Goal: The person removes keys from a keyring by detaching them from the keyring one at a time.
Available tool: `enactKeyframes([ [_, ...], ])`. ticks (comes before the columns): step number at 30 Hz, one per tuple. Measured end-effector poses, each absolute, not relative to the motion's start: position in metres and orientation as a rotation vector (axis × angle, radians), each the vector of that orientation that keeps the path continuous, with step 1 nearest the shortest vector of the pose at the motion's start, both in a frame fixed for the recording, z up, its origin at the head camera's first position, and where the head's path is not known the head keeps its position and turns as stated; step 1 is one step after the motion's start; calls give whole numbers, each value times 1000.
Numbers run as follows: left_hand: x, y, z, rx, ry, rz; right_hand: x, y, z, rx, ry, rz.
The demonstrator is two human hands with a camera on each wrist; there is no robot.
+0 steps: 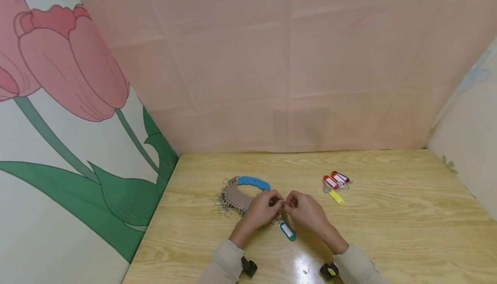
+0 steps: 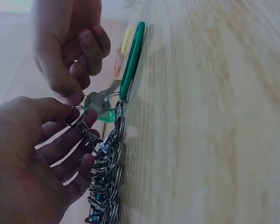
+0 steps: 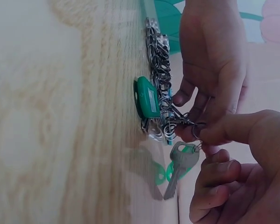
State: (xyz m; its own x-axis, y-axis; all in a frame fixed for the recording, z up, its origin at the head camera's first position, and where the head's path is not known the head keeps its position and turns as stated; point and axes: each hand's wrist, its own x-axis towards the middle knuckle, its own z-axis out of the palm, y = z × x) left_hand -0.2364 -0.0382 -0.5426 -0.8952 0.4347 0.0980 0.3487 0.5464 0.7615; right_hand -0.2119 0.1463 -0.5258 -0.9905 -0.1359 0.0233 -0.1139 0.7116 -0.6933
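A key carrier with a blue handle (image 1: 254,182), a brownish plate (image 1: 237,195) and many metal rings (image 3: 158,60) lies under my left hand (image 1: 263,208). Thumb and finger of that hand pinch a small metal ring (image 2: 79,113) joined to one of the carrier's clasps. My right hand (image 1: 306,210) meets it fingertip to fingertip, pinching a key ring (image 3: 199,145). From this ring hang a silver key (image 3: 178,161) and a green tag (image 3: 192,158), partly behind the key. Another green tag (image 1: 287,231) is attached to the carrier and lies on the table.
To the right on the wooden table (image 1: 388,215) lie red tags (image 1: 331,182), a black tag (image 1: 342,175) and a yellow tag (image 1: 336,197) with keys. A pink cloth (image 1: 240,81) hangs behind the table. A tulip-printed wall (image 1: 70,146) borders the left side.
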Motion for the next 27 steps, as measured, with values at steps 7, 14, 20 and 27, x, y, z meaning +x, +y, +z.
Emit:
enactKeyframes([
  [7, -237, -38, -542, 707, 2679, 1266, -211, 146, -525, -204, 2878, -1187],
  [14, -237, -37, -542, 694, 2714, 1241, -212, 147, -525, -227, 2884, -1211],
  [20, -237, -37, -542, 677, 2727, 1235, -212, 147, -526, -257, 2896, -1210],
  [27, -237, -38, -543, 652, 2719, 1255, -211, 146, -527, -274, 2895, -1211],
])
